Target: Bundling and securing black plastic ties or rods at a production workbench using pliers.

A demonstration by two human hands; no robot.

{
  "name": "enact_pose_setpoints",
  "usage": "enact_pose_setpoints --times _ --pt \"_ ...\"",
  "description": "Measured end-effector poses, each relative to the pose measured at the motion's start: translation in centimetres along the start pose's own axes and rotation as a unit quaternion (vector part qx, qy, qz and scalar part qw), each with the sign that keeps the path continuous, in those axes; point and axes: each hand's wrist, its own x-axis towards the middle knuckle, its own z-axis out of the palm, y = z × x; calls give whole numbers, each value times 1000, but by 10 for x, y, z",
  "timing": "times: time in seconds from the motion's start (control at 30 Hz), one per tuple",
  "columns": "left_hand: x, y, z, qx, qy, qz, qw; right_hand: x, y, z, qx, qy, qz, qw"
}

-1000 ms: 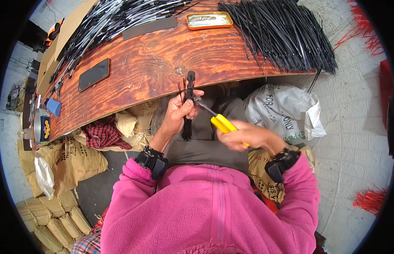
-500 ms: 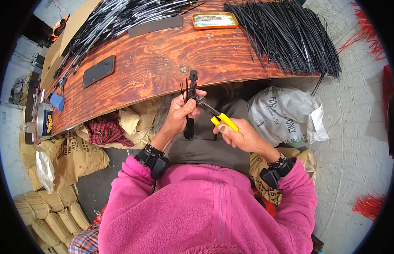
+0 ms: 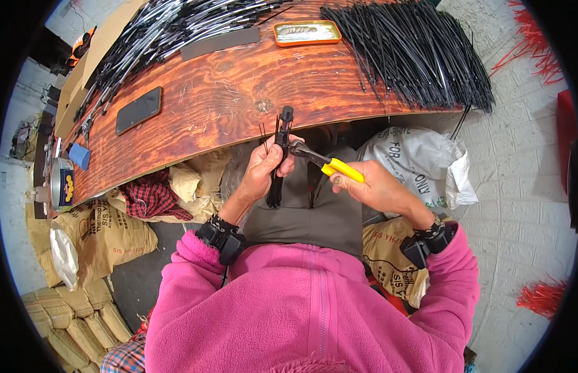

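Observation:
My left hand (image 3: 266, 166) is closed round an upright black piece with a ribbed middle and a round cap (image 3: 287, 114) at its top. Thin black strands stick up beside it, and a black bunch (image 3: 274, 193) hangs below the fist. In my right hand (image 3: 381, 186) is a pair of pliers (image 3: 345, 170) with yellow handles, pressed nearly together. Their dark metal head reaches left to the black piece, beside my left fingertips. Whether the jaws grip anything is too small to tell. Both hands are above my lap, just in front of the table edge.
The wooden table (image 3: 195, 118) curves ahead, strewn with small clippings. On it are a phone (image 3: 139, 110), a shallow orange-rimmed tin (image 3: 308, 41), a pile of black strands (image 3: 419, 53) and a silvery-black pile (image 3: 171, 31). A white sack (image 3: 413, 161) stands right of my lap.
My right hand has moved a little to the right, its elbow swinging outward. The plier handles have come closer together, and the tool lies flatter. My left hand keeps its hold.

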Motion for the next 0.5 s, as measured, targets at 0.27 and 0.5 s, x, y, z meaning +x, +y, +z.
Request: enact_pose_setpoints --times 0.27,0.5 --pt "1 -5 0 40 -3 3 999 -5 -25 -23 -63 -31 64 995" --pt "-3 -6 2 68 -6 -17 998 -9 -19 -20 -97 -20 34 994"
